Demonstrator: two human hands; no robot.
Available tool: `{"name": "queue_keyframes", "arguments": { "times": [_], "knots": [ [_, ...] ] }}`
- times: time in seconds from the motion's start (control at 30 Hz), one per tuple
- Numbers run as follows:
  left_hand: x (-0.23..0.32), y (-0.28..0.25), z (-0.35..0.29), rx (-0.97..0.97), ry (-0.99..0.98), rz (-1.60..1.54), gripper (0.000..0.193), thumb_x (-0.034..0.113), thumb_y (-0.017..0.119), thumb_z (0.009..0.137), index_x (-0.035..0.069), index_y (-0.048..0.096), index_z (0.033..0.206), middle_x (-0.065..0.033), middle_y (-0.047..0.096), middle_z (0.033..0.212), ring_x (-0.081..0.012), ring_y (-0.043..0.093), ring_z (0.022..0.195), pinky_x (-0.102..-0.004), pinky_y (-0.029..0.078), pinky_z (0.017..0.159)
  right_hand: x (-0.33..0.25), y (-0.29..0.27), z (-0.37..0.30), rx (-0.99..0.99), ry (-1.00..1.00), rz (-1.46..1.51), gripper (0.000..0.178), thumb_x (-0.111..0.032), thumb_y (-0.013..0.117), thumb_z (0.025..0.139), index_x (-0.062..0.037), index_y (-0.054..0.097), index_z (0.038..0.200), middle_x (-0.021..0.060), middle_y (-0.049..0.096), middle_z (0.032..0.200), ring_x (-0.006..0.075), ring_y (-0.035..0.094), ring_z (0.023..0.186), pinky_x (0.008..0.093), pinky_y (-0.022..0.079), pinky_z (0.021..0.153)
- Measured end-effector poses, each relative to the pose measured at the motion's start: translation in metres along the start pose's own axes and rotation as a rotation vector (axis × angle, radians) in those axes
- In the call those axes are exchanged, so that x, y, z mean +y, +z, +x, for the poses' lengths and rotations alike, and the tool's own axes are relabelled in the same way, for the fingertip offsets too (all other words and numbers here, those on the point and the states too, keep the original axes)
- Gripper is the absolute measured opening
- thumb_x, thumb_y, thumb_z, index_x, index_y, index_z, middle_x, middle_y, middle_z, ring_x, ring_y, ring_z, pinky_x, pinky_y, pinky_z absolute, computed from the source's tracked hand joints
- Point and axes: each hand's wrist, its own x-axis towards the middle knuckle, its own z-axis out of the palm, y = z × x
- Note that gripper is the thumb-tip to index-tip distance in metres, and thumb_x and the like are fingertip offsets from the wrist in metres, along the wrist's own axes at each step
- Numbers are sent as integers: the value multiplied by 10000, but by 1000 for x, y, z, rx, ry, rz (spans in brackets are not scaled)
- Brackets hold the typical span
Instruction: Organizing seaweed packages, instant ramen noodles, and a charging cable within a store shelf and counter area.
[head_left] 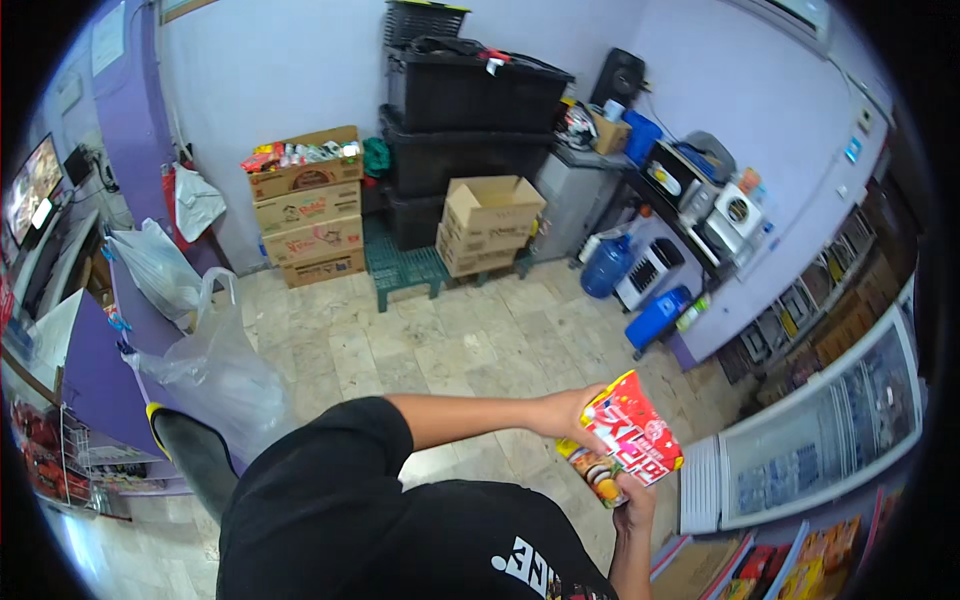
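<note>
A shiny red and yellow instant noodle packet, with a picture of food on its front, is held in front of my body, to the right. My left hand grips its upper left side, with the thumb across the front. Lower down, my right hand has hold of the bottom edge, the thumb pressed on the front. Both hands are closed on the packet, and the fingers behind it are hidden. The packet is tilted, its printed face turned up toward me.
A white glass-door fridge stands close on the right, above shelf bins with colourful packets. Plastic bags hang at the left. Stacked cartons, black crates and an open box on a green stool line the far wall.
</note>
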Motion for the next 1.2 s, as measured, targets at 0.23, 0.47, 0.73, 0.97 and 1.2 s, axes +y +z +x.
{"name": "queue_keyframes", "arguments": {
  "times": [0.23, 0.47, 0.73, 0.97, 1.2],
  "knots": [
    [-59, -115, -33, 347, -109, 43, 970, 325, 806, 679, 24, 214, 1386, -123, 472, 1295, -186, 451, 1199, -326, 349, 1009, 41, 65, 166, -333, 236, -78, 779, -27, 763, 602, -21, 387, 1284, 92, 568, 1153, 206, 570, 1061, 344, 444, 932],
    [-127, -236, -148, 836, -624, 111, 1045, 450, 776, 679, 55, 165, 1428, -190, 480, 1275, -274, 529, 1106, -376, 426, 932, 98, 175, 333, -593, 264, -162, 789, -11, 788, 587, -42, 347, 1240, 91, 548, 1135, 183, 557, 1054, 340, 456, 913],
    [-192, -225, -339, 1364, -1208, 121, 962, 520, 745, 660, -54, 356, 1327, -215, 576, 1141, -305, 578, 1039, -353, 453, 888, 177, 327, 500, -804, 72, -550, 767, -74, 824, 572, -44, 336, 1164, 87, 535, 1098, 165, 553, 1004, 324, 451, 895],
    [-232, -251, -458, 1272, -1376, -326, 929, 520, 705, 705, -92, 359, 1312, -220, 604, 1117, -284, 602, 1007, -336, 456, 881, 252, 497, 553, -670, 68, -314, 785, -72, 813, 586, -28, 336, 1208, 101, 541, 1098, 175, 566, 981, 327, 460, 875],
    [-188, -471, -490, 1152, -1322, 164, 706, 493, 676, 737, 2, 506, 1215, -195, 609, 1094, -312, 601, 978, -346, 469, 841, 318, 636, 594, -516, -45, -434, 723, -105, 808, 610, -12, 350, 1161, 122, 541, 1077, 181, 560, 970, 309, 448, 855]
  ]
}}
